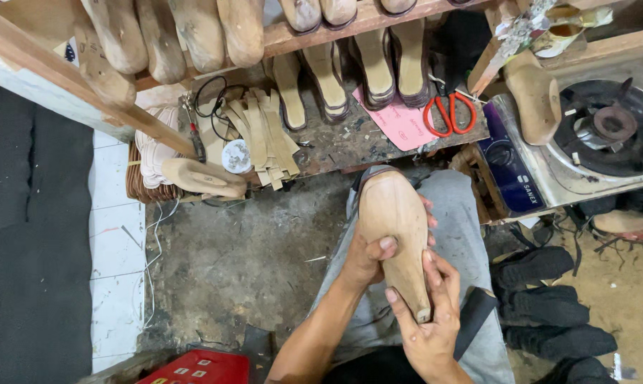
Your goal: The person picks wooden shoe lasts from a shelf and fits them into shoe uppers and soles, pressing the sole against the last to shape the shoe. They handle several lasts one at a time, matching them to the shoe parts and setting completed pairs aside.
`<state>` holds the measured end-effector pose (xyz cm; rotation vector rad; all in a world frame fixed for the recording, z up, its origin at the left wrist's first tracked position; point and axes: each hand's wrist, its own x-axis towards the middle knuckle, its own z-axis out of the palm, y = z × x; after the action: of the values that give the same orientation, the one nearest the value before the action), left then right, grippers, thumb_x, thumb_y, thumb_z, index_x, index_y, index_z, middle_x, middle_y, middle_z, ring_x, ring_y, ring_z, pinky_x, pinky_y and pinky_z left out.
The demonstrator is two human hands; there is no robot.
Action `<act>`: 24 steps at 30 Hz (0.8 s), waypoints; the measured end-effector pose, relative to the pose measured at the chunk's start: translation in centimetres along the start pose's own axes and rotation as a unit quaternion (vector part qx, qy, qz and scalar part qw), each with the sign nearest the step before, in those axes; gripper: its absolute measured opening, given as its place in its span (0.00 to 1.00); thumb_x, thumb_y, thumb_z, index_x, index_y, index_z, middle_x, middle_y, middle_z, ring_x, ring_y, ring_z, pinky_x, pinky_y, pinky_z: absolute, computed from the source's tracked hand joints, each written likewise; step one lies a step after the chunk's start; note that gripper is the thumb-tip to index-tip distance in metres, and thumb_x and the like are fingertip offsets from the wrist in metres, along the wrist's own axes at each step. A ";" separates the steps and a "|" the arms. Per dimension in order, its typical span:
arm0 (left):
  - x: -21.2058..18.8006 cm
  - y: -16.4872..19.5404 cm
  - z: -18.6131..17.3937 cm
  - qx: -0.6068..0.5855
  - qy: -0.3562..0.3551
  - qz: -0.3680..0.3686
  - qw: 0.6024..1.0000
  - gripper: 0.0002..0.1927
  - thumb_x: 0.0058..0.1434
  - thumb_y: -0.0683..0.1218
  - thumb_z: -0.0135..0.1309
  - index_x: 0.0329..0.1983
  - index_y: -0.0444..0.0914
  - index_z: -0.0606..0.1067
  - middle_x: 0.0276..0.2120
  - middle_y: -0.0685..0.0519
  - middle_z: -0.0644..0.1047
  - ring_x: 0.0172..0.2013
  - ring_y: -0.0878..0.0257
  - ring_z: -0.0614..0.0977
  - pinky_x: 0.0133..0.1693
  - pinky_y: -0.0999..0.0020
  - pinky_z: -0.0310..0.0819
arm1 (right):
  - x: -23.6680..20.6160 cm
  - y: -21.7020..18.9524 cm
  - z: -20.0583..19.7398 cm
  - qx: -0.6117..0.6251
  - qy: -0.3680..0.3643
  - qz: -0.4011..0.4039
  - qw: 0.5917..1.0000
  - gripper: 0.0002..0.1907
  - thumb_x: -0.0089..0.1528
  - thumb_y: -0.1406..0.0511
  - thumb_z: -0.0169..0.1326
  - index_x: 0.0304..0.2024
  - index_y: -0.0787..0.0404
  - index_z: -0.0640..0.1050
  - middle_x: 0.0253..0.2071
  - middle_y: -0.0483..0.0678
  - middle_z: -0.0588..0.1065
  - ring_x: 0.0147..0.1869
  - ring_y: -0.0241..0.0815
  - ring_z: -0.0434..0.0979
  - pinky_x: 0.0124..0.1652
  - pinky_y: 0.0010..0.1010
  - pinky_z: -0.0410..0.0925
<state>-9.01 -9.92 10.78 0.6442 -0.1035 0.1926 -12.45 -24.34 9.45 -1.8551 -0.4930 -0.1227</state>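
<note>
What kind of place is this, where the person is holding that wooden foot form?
Probably a small shoemaking workshop. Both hands hold a wooden shoe form; more forms sit on the rack, and insoles and orange scissors lie on the bench.

Pale wooden shoe last (392, 213), sanded smooth and matt, is gripped by left hand (368, 259) and right hand (428, 320) over grey cloth trousers (460, 206). Rough, stained concrete floor (243, 263) is seen below. Scissors (449, 112) w/ glossy orange plastic handles are laid on pink paper (400, 121); gas stove (592, 142) is clad in dull, scuffed metal.
</note>
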 end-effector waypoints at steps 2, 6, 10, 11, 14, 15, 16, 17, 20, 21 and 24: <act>0.4 -0.1 -0.6 0.006 0.021 -0.004 1.000 0.44 0.55 0.55 0.65 0.70 0.34 0.60 0.57 0.42 0.73 0.47 0.54 0.82 0.48 0.57 0.81 | 1.0 -0.3 -0.5 0.028 -0.038 -0.010 0.999 0.38 0.57 0.67 0.63 0.68 0.67 0.66 0.64 0.57 0.64 0.68 0.51 0.68 0.63 0.41 0.65; 3.9 -0.2 -3.4 -0.140 0.068 -0.049 0.987 0.39 0.64 0.60 0.57 0.67 0.29 0.65 0.50 0.40 0.75 0.43 0.51 0.82 0.47 0.57 0.80 | 4.1 0.4 -2.6 0.309 -0.127 0.070 0.940 0.38 0.64 0.57 0.56 0.73 0.64 0.60 0.67 0.55 0.64 0.71 0.47 0.66 0.65 0.40 0.62; 7.8 0.3 -6.4 -0.248 0.082 -0.039 0.964 0.35 0.64 0.61 0.55 0.61 0.29 0.67 0.46 0.43 0.76 0.43 0.52 0.80 0.47 0.57 0.77 | 6.0 1.8 -3.5 0.418 -0.212 0.152 0.870 0.40 0.65 0.65 0.59 0.77 0.64 0.60 0.62 0.57 0.70 0.65 0.49 0.72 0.66 0.43 0.65; 8.3 0.3 -6.9 -0.277 0.110 -0.037 0.954 0.35 0.63 0.61 0.55 0.60 0.28 0.67 0.46 0.43 0.76 0.44 0.53 0.79 0.49 0.57 0.77 | 6.2 2.2 -3.3 0.355 -0.201 0.145 0.902 0.40 0.63 0.68 0.60 0.75 0.66 0.60 0.62 0.57 0.71 0.64 0.48 0.73 0.65 0.41 0.66; 8.8 -0.2 -7.4 -0.291 0.115 -0.057 0.948 0.36 0.63 0.62 0.56 0.59 0.28 0.67 0.46 0.44 0.76 0.43 0.52 0.78 0.50 0.58 0.76 | 6.1 3.0 -2.6 0.249 -0.163 0.144 0.944 0.39 0.58 0.75 0.61 0.71 0.69 0.63 0.62 0.55 0.73 0.63 0.46 0.75 0.62 0.36 0.69; 8.7 -0.4 -7.5 -0.289 0.119 -0.056 0.948 0.36 0.62 0.62 0.56 0.59 0.28 0.67 0.46 0.43 0.76 0.43 0.52 0.78 0.50 0.58 0.76 | 6.1 3.2 -2.3 0.275 -0.155 0.149 0.937 0.38 0.58 0.77 0.60 0.71 0.70 0.64 0.62 0.55 0.74 0.63 0.45 0.76 0.61 0.35 0.70; 8.7 -0.6 -7.5 -0.285 0.121 -0.053 0.949 0.36 0.62 0.62 0.56 0.59 0.28 0.68 0.45 0.43 0.76 0.42 0.52 0.78 0.49 0.58 0.76 | 6.1 3.4 -2.1 0.302 -0.146 0.152 0.930 0.37 0.59 0.79 0.59 0.70 0.71 0.65 0.62 0.55 0.74 0.63 0.44 0.77 0.60 0.33 0.71; 8.6 -0.6 -7.6 -0.281 0.124 -0.049 0.951 0.36 0.62 0.62 0.56 0.59 0.28 0.68 0.45 0.42 0.76 0.42 0.51 0.78 0.49 0.58 0.76 | 6.0 3.6 -2.0 0.292 -0.145 0.152 0.933 0.36 0.59 0.79 0.59 0.70 0.71 0.66 0.61 0.55 0.74 0.63 0.44 0.77 0.59 0.32 0.72; 8.4 -0.6 -7.8 -0.269 0.134 -0.049 0.952 0.36 0.61 0.62 0.56 0.59 0.27 0.68 0.45 0.41 0.76 0.41 0.51 0.79 0.49 0.58 0.76 | 6.0 4.0 -1.8 0.276 -0.141 0.159 0.937 0.35 0.59 0.79 0.58 0.69 0.71 0.67 0.60 0.55 0.75 0.61 0.44 0.77 0.57 0.31 0.72; 8.4 -0.5 -7.8 -0.261 0.128 -0.045 0.956 0.36 0.62 0.62 0.56 0.59 0.27 0.68 0.45 0.42 0.76 0.41 0.51 0.79 0.49 0.57 0.76 | 6.0 4.1 -1.8 0.282 -0.141 0.162 0.935 0.35 0.59 0.79 0.58 0.69 0.71 0.67 0.60 0.55 0.75 0.61 0.44 0.77 0.57 0.30 0.72; 8.5 -0.2 -7.8 -0.239 0.110 -0.030 0.964 0.36 0.62 0.62 0.56 0.59 0.28 0.68 0.45 0.42 0.76 0.41 0.51 0.79 0.49 0.57 0.76 | 5.9 4.4 -1.8 0.297 -0.143 0.169 0.929 0.35 0.59 0.79 0.57 0.69 0.71 0.66 0.60 0.54 0.75 0.61 0.43 0.77 0.57 0.29 0.72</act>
<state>-0.37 -4.14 5.79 0.1415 0.0840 0.1716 -5.09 -25.54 8.04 -1.3309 -0.3469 0.4900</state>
